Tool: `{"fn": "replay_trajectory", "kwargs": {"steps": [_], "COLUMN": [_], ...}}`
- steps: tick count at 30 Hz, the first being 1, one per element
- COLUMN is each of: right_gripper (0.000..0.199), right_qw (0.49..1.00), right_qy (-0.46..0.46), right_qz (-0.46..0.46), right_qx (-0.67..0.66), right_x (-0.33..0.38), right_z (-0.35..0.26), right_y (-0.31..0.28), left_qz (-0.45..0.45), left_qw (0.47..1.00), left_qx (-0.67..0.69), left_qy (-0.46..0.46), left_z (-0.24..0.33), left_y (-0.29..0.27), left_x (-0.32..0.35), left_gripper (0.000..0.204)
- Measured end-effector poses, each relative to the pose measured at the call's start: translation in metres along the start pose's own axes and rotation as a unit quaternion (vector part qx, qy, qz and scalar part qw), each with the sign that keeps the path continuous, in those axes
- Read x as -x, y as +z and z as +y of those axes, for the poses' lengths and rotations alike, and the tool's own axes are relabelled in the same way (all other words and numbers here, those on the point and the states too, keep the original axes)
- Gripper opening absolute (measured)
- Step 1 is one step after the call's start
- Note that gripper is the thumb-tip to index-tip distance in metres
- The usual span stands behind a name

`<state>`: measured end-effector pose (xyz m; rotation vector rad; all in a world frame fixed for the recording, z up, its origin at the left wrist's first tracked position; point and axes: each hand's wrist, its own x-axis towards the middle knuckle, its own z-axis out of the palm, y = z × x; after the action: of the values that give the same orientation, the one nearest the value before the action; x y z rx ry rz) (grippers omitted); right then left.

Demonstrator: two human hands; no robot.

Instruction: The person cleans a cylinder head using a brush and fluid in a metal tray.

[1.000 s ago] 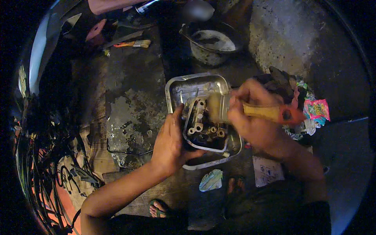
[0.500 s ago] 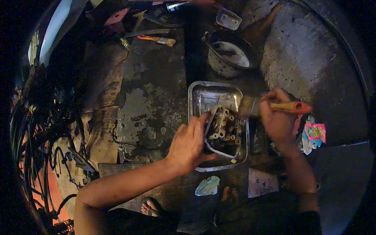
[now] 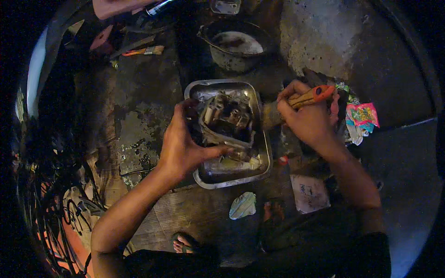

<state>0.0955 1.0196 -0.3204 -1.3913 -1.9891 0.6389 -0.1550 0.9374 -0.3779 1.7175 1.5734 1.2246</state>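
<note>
A metal engine part point(image 3: 228, 115), which looks like a cylinder head, is tilted in a shallow silver metal tray point(image 3: 232, 184). My left hand point(image 3: 181, 143) grips it from the left, thumb along its near edge and fingers round its far left side. My right hand point(image 3: 306, 111) is closed around the wooden handle of a paintbrush point(image 3: 303, 99) whose end is red-orange. The brush's bristles point left at the tray's right rim, close to the engine part; blur hides whether they touch it.
Beyond the tray stands a dirty round basin point(image 3: 234, 58) with pale contents. Another paintbrush point(image 3: 147, 51) lies at the far left. Crumpled colourful packets point(image 3: 361, 118) are on the right. A pale leaf-shaped piece point(image 3: 243, 205) and a printed cardboard piece point(image 3: 309, 192) lie nearby. Cables point(image 3: 51, 213) crowd the left.
The view has shifted, so the scene sits further left and higher. My left hand has turned the engine part, showing another side. The brush stays in my right hand, its handle now angled more upward.
</note>
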Motion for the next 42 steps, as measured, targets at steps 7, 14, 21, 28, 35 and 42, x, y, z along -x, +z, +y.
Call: {"fn": "replay_trajectory", "kwargs": {"steps": [7,14,21,28,35,42], "right_gripper": [0.017,0.017,0.016,0.019,0.016,0.010], "right_qw": [0.993,0.979,0.979,0.957,0.997,0.979], "right_qy": [-0.051,0.000,0.020,0.121,0.001,0.020], "right_qz": [-0.109,-0.176,-0.159,-0.202,-0.009,-0.052], "right_qx": [-0.008,-0.102,-0.127,-0.168,-0.075,-0.198], "right_x": [0.036,0.058,0.064,0.062,0.014,0.020], "right_z": [-0.014,0.010,0.016,0.013,-0.001,-0.072], "right_y": [0.021,0.031,0.031,0.026,-0.020,-0.023], "left_qz": [0.003,-0.025,-0.031,-0.048,-0.117,-0.138], "left_qw": [0.998,0.999,0.998,0.991,0.919,0.885], "left_qx": [0.059,0.029,-0.006,-0.074,-0.283,-0.356], "left_qy": [0.013,0.018,0.047,0.104,0.249,0.268], "left_z": [-0.005,-0.002,-0.002,0.027,0.043,0.050], "left_y": [-0.015,-0.019,-0.020,-0.027,-0.029,-0.018], "left_x": [-0.011,-0.011,-0.009,-0.004,0.004,-0.001], "left_gripper": [0.100,0.103,0.104,0.106,0.097,0.102]}}
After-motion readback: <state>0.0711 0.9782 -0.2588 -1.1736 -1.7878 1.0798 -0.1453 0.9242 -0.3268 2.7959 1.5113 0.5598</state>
